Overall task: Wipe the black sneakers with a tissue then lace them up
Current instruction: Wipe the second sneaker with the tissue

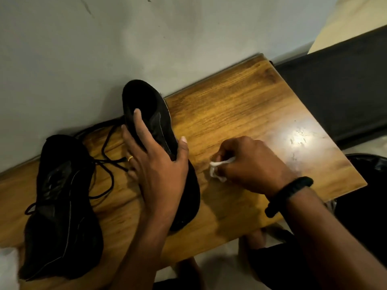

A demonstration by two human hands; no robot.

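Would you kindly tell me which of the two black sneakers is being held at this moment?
The middle sneaker on the table: the left hand grips it across its top. The other sneaker lies untouched farther left.

Wooden table [240,105] against a scuffed grey wall [83,49], pale floor [217,266] below

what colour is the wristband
Black. The wristband sits on the right wrist, clearest in the head view.

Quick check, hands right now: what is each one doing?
Left hand: gripping the upright black sneaker on the wooden table.
Right hand: pinching a crumpled white tissue beside that sneaker.
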